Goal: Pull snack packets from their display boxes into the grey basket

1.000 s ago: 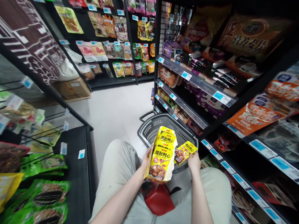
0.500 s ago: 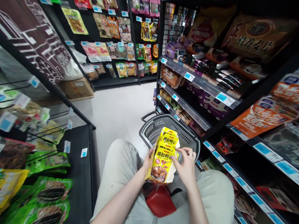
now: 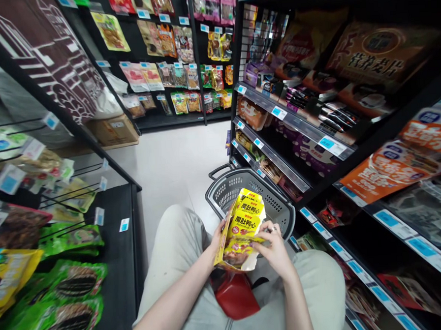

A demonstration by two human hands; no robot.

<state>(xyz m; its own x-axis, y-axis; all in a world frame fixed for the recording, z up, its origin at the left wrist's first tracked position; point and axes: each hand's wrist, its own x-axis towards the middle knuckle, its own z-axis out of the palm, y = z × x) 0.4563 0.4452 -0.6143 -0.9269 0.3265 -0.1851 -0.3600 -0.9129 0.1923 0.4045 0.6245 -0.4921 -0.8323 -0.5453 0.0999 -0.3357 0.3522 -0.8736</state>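
Our left hand (image 3: 217, 238) is wrapped round the left edge of the yellow snack packs (image 3: 245, 218); our right hand (image 3: 276, 250) has its fingers curled tight on the front one near its lower right edge, so both hands are full. The packs sit tilted above our lap, top edge leaning over the near rim of the grey basket (image 3: 282, 208); that stands on the floor just beside the right-hand shelves (image 3: 295, 124). A red thing (image 3: 232, 295) lies on our lap under the packs. On the left there's a peg rack (image 3: 113, 239) of hanging bags; between the two sides the pale floor (image 3: 168, 158) runs open to a cardboard box (image 3: 111, 130).
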